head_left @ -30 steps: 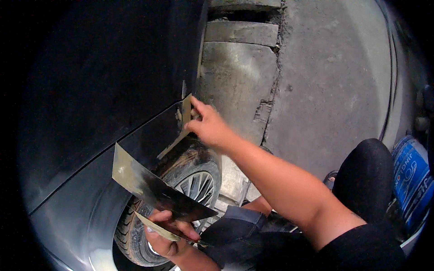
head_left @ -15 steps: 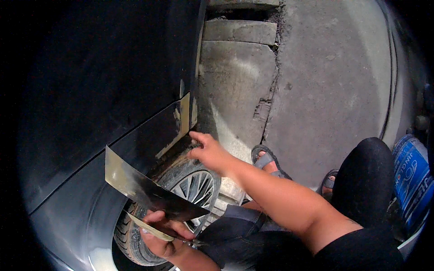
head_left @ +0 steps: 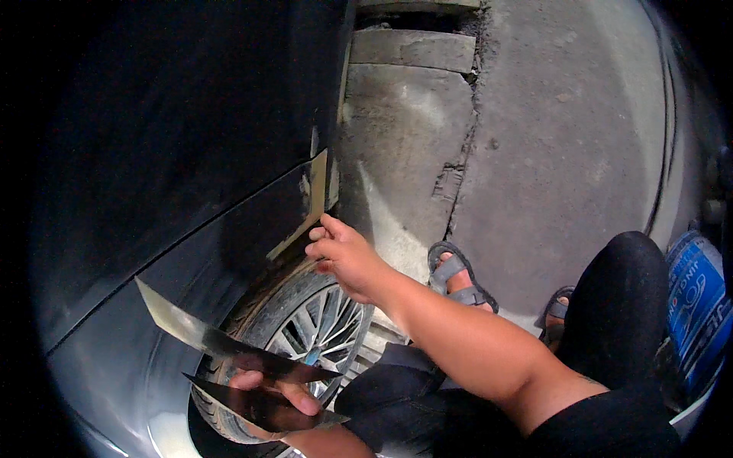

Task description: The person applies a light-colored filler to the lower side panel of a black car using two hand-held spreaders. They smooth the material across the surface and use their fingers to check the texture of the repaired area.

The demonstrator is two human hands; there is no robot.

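Observation:
My left hand [head_left: 299,397], low in the view beside the wheel, grips two thin, flat metal filler spreaders. The upper spreader [head_left: 217,341] has pale filler smeared toward its far end; below it the other spreader [head_left: 244,404] fans out at an angle. My right hand [head_left: 345,258] holds nothing. Its index finger reaches out to the lower corner of a pale filler strip [head_left: 318,183] on the dark car panel [head_left: 237,214], at or very near the edge. Its other fingers are loosely bent. Part of my left palm is hidden behind the spreaders.
A car wheel [head_left: 324,313] sits under the panel, between my hands. Cracked concrete ground [head_left: 405,122] runs alongside the car. My sandalled foot [head_left: 458,278] rests on it. At the far right stands a blue bucket [head_left: 696,305], next to my bent knee.
The spreaders in my left hand have tilted and dropped down and to the left. My right index finger remains by the filler corner, with the hand slightly turned.

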